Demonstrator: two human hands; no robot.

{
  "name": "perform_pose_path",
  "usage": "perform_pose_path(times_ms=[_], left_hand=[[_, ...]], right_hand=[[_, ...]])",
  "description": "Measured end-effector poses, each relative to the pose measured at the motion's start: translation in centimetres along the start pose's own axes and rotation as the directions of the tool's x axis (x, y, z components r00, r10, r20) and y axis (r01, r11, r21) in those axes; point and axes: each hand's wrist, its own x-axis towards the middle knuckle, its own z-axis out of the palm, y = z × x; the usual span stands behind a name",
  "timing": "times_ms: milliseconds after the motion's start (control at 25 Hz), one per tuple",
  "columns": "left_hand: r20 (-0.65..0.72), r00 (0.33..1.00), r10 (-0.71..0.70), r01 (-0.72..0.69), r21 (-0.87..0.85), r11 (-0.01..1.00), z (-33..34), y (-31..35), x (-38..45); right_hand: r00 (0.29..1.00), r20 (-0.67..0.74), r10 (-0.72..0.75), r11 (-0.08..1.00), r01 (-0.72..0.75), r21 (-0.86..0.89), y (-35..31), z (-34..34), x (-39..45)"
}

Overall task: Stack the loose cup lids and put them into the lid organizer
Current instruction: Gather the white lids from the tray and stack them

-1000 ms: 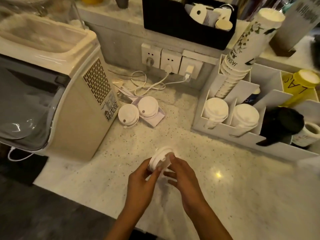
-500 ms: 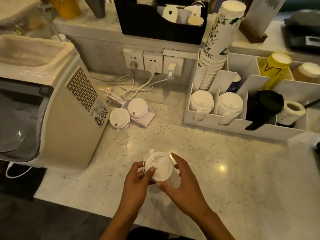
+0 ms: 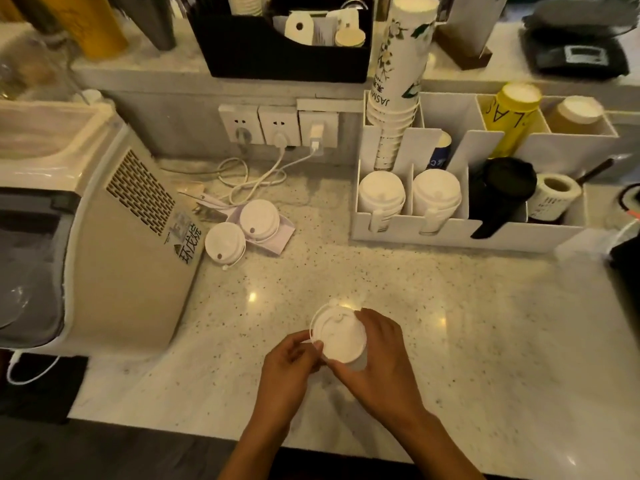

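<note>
Both hands hold a small stack of white cup lids just above the counter near its front edge. My left hand pinches the stack's left rim. My right hand curls round its right side and underside. Two more loose white lids lie at the back left: one lid on the counter, another lid on a pale card. The white lid organizer stands at the back right, with two stacks of white lids in its front slots.
A beige machine fills the left side. Wall sockets with white cables sit behind the loose lids. Paper cup stacks, a black lid stack and a label roll occupy the organizer. A black bin sits on the rear ledge.
The camera has tilted, so the scene sits lower and closer. The lid stack has turned from on edge to face up, and my right hand has wrapped further round it.
</note>
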Motion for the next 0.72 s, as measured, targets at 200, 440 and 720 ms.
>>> perform_pose_path(times_ms=[200,440,720], left_hand=[[0.038,0.998,0.058,-0.067,0.361,0.93,1.9,-2.7,1.5],[0.041,0.996,0.084,-0.093,0.477,0.874,3.0,-3.9,1.2],[0.107,0.994,0.024,-0.077,0.53,0.845,2.5,-3.7,2.2]], right_hand=[[0.997,-0.026,0.067,0.983,-0.07,-0.171,3.4,1.2,-1.1],[0.993,-0.015,0.116,0.962,-0.116,-0.249,5.3,2.0,-3.0],[0.989,-0.006,0.147,0.947,-0.142,-0.288,4.9,1.8,-2.9]])
